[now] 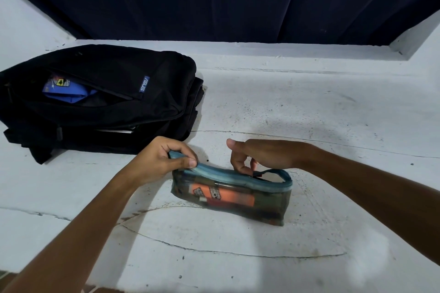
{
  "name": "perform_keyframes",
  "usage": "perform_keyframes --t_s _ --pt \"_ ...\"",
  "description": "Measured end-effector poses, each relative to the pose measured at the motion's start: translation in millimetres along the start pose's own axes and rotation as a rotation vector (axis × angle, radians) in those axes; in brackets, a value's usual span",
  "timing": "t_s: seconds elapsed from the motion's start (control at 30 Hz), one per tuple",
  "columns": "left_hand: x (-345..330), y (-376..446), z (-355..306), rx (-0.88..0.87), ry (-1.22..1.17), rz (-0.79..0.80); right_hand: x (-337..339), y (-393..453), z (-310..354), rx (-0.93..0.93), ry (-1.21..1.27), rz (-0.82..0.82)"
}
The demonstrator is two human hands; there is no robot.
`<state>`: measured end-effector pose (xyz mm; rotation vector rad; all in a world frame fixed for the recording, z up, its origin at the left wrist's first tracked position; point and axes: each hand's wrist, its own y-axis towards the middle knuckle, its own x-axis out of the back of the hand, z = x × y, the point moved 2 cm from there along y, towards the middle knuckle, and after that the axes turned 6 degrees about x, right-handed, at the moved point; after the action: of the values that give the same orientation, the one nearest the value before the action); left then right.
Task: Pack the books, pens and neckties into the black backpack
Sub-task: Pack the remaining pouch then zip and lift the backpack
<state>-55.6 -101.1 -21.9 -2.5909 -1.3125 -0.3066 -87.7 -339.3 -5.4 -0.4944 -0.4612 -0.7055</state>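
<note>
Two bare hands down at a see-through pencil case (234, 195) on the pale, cracked concrete surface (309, 107), front and centre. Left hand (164, 158) pinching the case's near-left end, thumb and fingers curled round the blue zipper band (214, 171). Right hand (259, 154) hooked over the top edge further along, fingertips pinching what looks like the zip pull (256, 174), thumb sticking up and free. Zipper band closed along the left stretch, gaping in a loop past the right hand. Inside the case, an orange item (223, 195) with dark labels, plus other dark shapes too murky to name; pens likely among them, cannot tell for sure. Off to the left and further back, well apart from the case, the black backpack (100, 100) lying flat, front pocket unzipped with something blue (66, 91) showing in the opening. Lower down on the bag's near edge, a sliver of white (114, 130), like page edges, peeking from the main compartment. Blue brand tag (144, 84) on the bag's face. Behind it all, a dark navy curtain (238, 0) hanging over the raised ledge (262, 48) at the back. Nothing lying between case and bag, just bare speckled concrete and a long thin crack. Left forearm crossing the lower left, right forearm coming in from the right edge.
</note>
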Motion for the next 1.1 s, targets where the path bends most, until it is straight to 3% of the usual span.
perform_keyframes --t_s 1.1 --pt "13.8 -15.3 6.2 0.018 0.061 -0.048 -6.0 -37.5 -1.4 -0.053 0.143 -0.065"
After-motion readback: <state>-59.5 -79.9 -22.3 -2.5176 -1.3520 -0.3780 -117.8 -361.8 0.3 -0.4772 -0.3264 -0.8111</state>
